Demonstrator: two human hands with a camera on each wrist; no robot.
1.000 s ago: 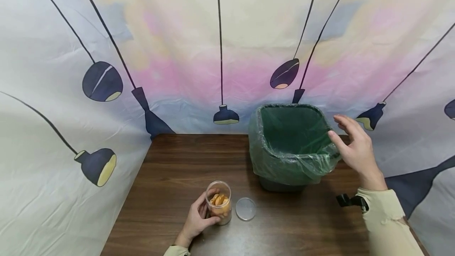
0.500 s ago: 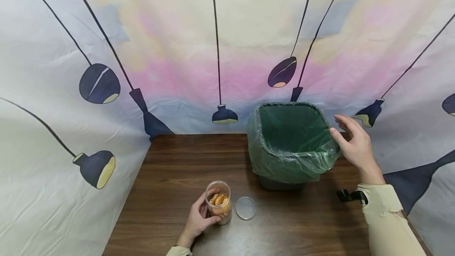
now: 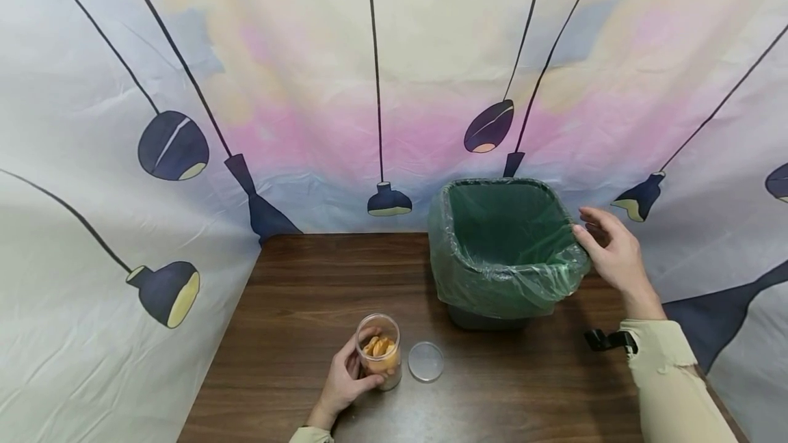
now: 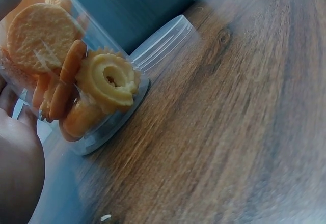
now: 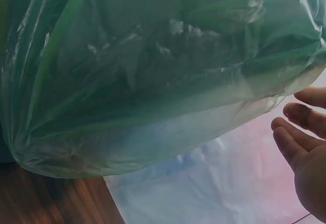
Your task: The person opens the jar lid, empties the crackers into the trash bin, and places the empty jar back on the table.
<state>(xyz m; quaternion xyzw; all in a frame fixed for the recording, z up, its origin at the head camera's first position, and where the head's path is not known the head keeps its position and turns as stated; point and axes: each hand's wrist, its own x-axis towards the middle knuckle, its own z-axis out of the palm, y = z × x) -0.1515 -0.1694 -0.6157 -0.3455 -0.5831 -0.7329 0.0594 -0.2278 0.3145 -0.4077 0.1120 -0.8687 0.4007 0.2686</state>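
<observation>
My left hand (image 3: 346, 383) grips a clear plastic jar (image 3: 388, 379) that stands uncovered on the table, fingers round its far side and thumb at the front. Inside the jar lie several cookies (image 4: 45, 36), some round and flat, one ring-shaped with a scalloped edge (image 4: 108, 81). Just right of the jar is its round clear lid (image 3: 426, 361). My right hand (image 3: 618, 255) is at the right side of a trash bin (image 3: 486, 320) lined with a green plastic bag (image 5: 153, 71). Its fingers are loosely bent and its thumb meets the bag's rim; whether it presses there I cannot tell.
The brown wooden table (image 3: 332, 272) ends against a fabric backdrop (image 3: 320, 142) printed with hanging lamps. A black strap mount (image 3: 606, 340) sticks out from my right wrist. A small white crumb (image 4: 105, 217) lies on the table near my left hand.
My right hand's fingers have lowered slightly and come closer to the bin's rim. The left hand and the jar have stayed in place. The head view has shifted a little.
</observation>
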